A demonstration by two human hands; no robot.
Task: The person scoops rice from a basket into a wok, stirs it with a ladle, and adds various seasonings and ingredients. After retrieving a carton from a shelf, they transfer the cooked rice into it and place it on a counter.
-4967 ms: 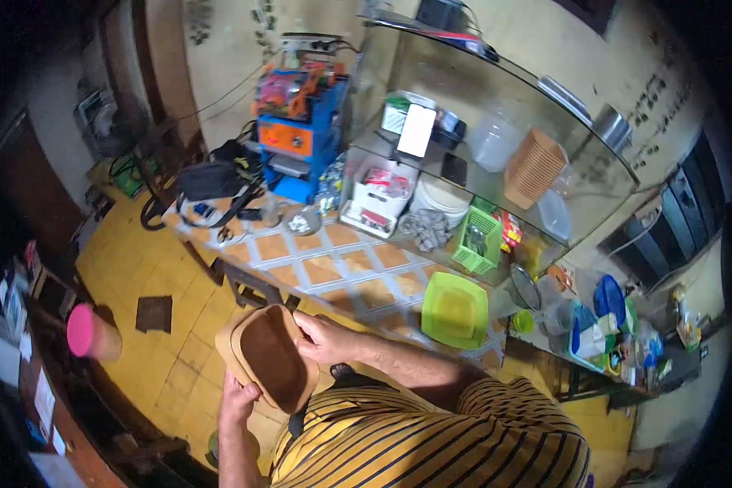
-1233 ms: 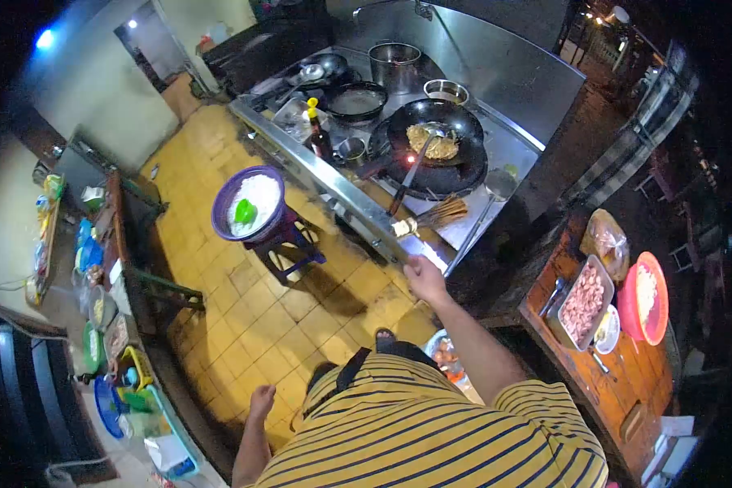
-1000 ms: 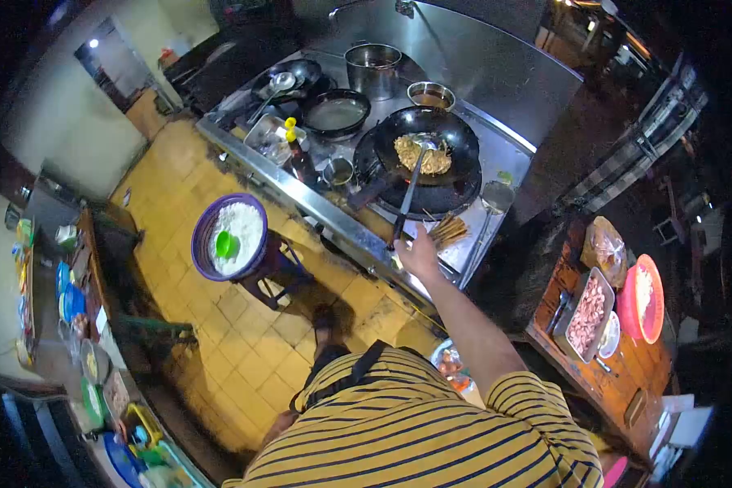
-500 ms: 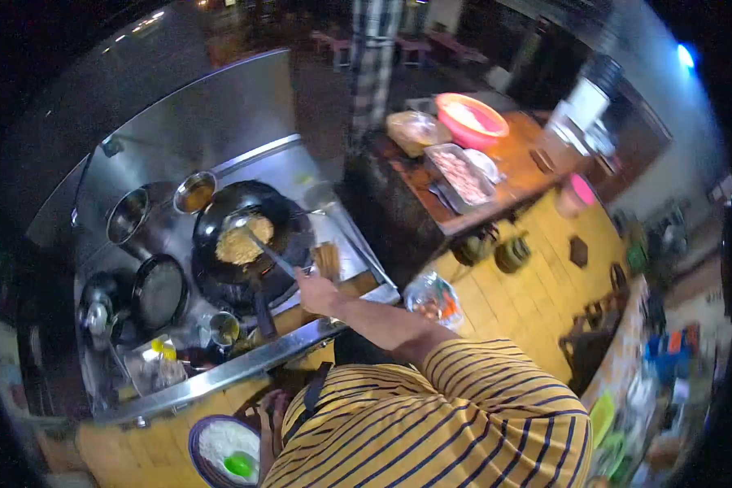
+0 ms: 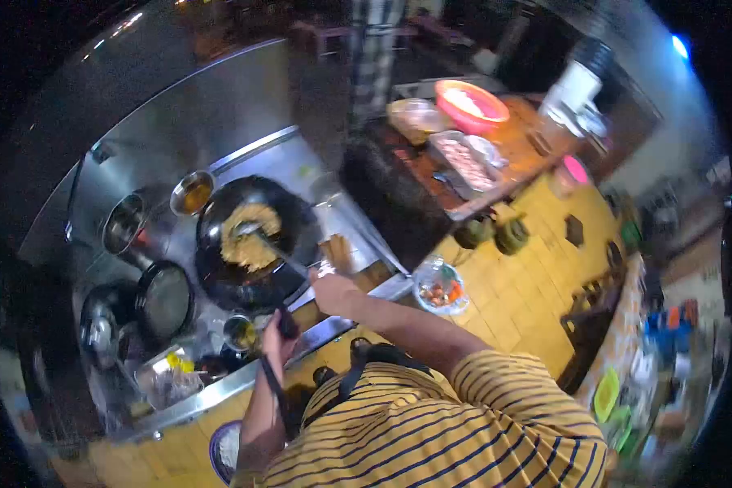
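A black wok (image 5: 295, 213) with brown food (image 5: 256, 254) in it stands on the steel stove. My right hand (image 5: 330, 288) is closed round the handle of a metal ladle (image 5: 283, 254), whose head rests in the food. At the wok's near side my left hand (image 5: 278, 337) is closed round the dark wok handle (image 5: 287, 324). Next to the left hand is a small metal container (image 5: 238, 333) with yellowish contents.
A pan (image 5: 164, 301), a metal pot (image 5: 124, 224) and a bowl of orange liquid (image 5: 193, 193) stand on the stove. Rightward is a wooden table (image 5: 519, 154) with a meat tray (image 5: 466, 163) and red basin (image 5: 473, 120). A lined bin (image 5: 441, 291) stands on the floor.
My left hand has risen from beside the bowl of white powder and taken hold of the wok handle. The ladle has shifted within the food, and the camera view has moved slightly.
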